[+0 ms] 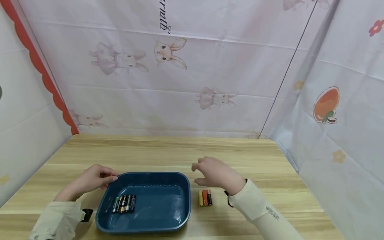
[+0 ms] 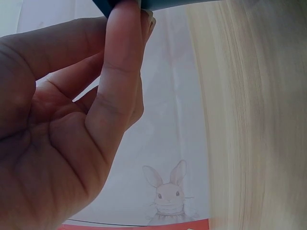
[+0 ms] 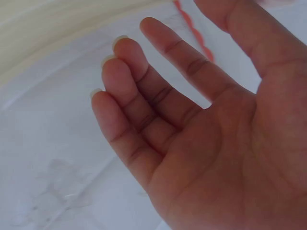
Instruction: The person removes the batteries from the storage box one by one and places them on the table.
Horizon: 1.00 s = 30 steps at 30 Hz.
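Note:
A dark blue rectangular tray (image 1: 144, 230) rests on the table. My left hand (image 1: 91, 180) pinches its rim at the far left corner; in the left wrist view, thumb and fingers meet on the tray's edge (image 2: 163, 5). Inside, toward the left wall, several batteries (image 1: 124, 204) lie side by side in a row. Right of the tray, outside it, a yellow battery (image 1: 200, 199), an orange battery (image 1: 205, 198) and a black battery (image 1: 209, 197) with a copper end lie together. My right hand (image 1: 217, 175) hovers just beyond these three, its palm bare and fingers loosely bent in the right wrist view.
The light wood table (image 1: 168, 151) runs back to a pale fabric wall (image 1: 180, 110) printed with rabbits. Similar fabric hangs at the left side (image 1: 27, 110) and right side (image 1: 354, 150). Each sleeve carries a black strap near the wrist.

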Motion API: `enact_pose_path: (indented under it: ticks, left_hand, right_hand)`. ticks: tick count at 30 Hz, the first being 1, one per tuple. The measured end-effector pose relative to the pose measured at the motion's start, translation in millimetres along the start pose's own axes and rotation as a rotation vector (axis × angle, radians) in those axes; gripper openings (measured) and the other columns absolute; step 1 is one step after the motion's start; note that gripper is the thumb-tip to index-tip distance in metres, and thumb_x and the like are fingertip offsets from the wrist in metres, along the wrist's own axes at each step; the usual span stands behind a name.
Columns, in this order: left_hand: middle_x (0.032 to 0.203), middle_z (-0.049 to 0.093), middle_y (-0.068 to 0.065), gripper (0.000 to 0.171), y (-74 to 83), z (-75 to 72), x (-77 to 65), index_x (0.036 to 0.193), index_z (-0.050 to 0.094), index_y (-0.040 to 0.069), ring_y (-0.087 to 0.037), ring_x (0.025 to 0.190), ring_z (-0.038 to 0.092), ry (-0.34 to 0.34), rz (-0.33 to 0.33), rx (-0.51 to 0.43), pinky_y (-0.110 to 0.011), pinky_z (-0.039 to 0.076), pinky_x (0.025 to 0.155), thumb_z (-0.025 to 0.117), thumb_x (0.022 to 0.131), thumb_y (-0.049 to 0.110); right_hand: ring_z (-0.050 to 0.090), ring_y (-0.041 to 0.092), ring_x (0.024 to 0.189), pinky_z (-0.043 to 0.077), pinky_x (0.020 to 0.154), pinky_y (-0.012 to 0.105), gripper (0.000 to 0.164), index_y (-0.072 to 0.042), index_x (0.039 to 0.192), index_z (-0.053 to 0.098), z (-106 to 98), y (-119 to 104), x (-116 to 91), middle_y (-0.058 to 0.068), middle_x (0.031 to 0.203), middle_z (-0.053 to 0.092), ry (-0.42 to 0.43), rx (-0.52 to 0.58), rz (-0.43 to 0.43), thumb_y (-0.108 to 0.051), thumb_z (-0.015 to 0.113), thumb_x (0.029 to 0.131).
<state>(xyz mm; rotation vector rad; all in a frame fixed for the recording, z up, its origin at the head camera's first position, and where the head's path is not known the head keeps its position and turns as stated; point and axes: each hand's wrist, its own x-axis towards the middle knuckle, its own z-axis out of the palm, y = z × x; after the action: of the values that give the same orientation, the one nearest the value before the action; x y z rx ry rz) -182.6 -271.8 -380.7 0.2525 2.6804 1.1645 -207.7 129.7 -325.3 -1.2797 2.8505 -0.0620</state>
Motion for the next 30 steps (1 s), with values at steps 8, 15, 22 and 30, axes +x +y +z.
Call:
enact_pose_path:
  ticks: [8,15,22,30]
  left_hand:
    - [0.081,0.066,-0.005,0.021,0.6,0.3,-0.5,0.108,0.069,-0.007,-0.018,0.064,0.059,0.000,0.015,-0.005,-0.034,0.055,0.057,0.061,0.094,0.006]
    - [0.081,0.066,-0.006,0.021,1.1,0.2,-2.3,0.108,0.069,-0.007,-0.018,0.064,0.059,-0.002,0.028,-0.011,-0.034,0.056,0.057,0.061,0.094,0.007]
    - [0.082,0.067,-0.006,0.021,1.1,-0.7,-0.8,0.107,0.069,-0.006,-0.018,0.065,0.060,-0.004,0.021,-0.012,-0.035,0.056,0.058,0.061,0.094,0.007]
    - [0.083,0.066,-0.007,0.022,0.5,-1.6,0.1,0.108,0.069,-0.006,-0.019,0.065,0.059,-0.013,0.021,-0.019,-0.035,0.056,0.058,0.061,0.094,0.008]
  right_hand:
    - [0.060,0.014,0.094,0.050,0.082,0.027,0.034,-0.017,0.118,0.065,-13.6,-35.3,23.7,-0.002,0.104,0.064,-0.015,-0.066,-0.078,-0.036,0.068,0.090]
    - [0.060,0.011,0.096,0.048,0.084,0.022,0.035,-0.021,0.120,0.065,-17.2,-62.8,44.9,-0.004,0.106,0.064,-0.011,-0.099,-0.160,-0.039,0.067,0.090]
    - [0.060,0.008,0.097,0.048,0.086,0.021,0.038,-0.024,0.124,0.062,-16.4,-91.2,72.9,-0.007,0.111,0.064,-0.062,-0.114,-0.205,-0.042,0.066,0.090]
    - [0.055,0.002,0.074,0.046,0.069,0.016,0.033,-0.025,0.115,0.065,8.8,-118.4,113.0,-0.013,0.093,0.063,-0.175,-0.167,-0.200,-0.044,0.067,0.089]
